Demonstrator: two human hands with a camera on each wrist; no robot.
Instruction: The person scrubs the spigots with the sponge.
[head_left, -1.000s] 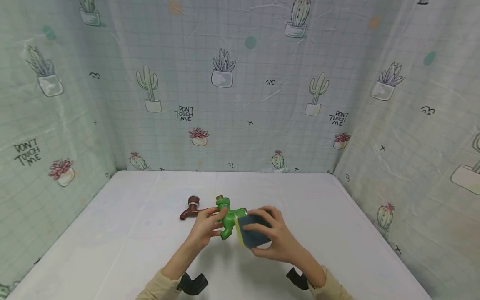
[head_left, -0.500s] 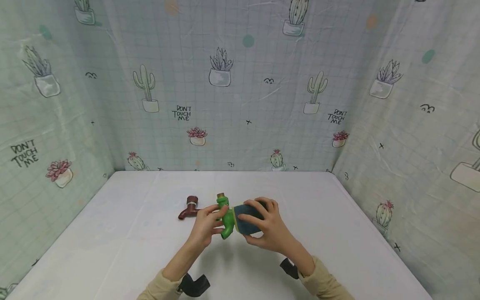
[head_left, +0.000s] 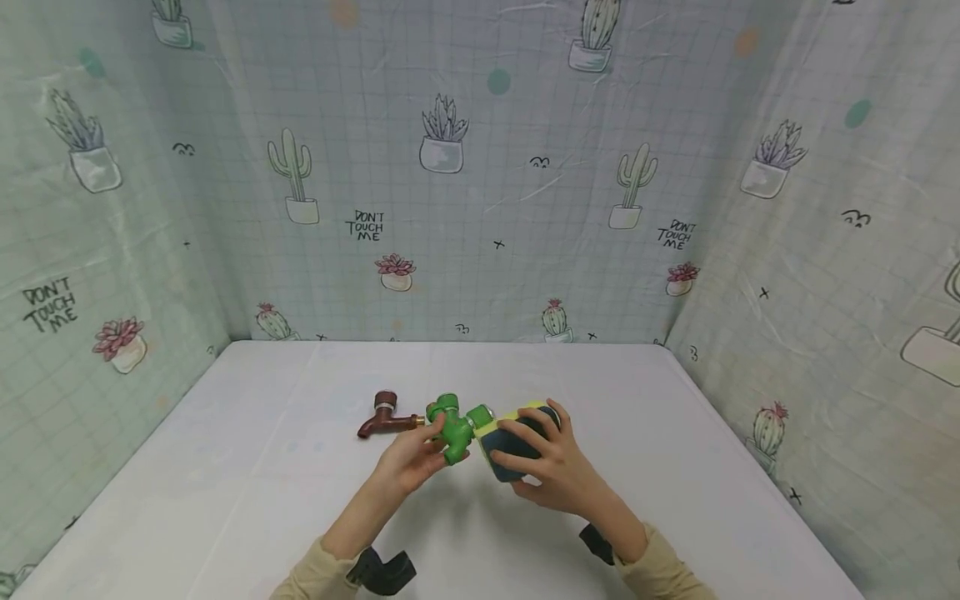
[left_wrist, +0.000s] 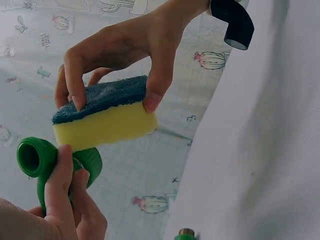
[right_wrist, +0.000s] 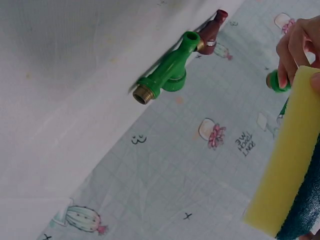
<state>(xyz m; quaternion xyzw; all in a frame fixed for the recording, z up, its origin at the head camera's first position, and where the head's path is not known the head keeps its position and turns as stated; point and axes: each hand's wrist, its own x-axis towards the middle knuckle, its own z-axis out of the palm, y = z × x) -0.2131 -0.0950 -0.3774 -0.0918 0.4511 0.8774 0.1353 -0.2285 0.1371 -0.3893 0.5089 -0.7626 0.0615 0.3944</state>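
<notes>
In the head view my left hand [head_left: 408, 462] holds a green faucet [head_left: 457, 433] above the table, thumb against its body. My right hand [head_left: 562, 475] grips a sponge [left_wrist: 107, 125], yellow on one side with a dark blue-green scouring pad on the other. The sponge's end is right beside the held faucet; whether they touch is hard to tell. A brown faucet [head_left: 385, 422] lies on the table behind my left hand. Another green faucet [right_wrist: 167, 72], with a brass threaded end, lies near it in the right wrist view.
Black elbow-shaped pieces [head_left: 384, 573] show at both wrists. The white table [head_left: 225, 467] has a patterned cactus curtain [head_left: 480, 208] behind it and at both sides.
My left hand has turned the held faucet; its brass threaded end no longer shows at the top. The sponge swung against the faucet's right side, then back slightly right, tilting so yellow shows on top.
</notes>
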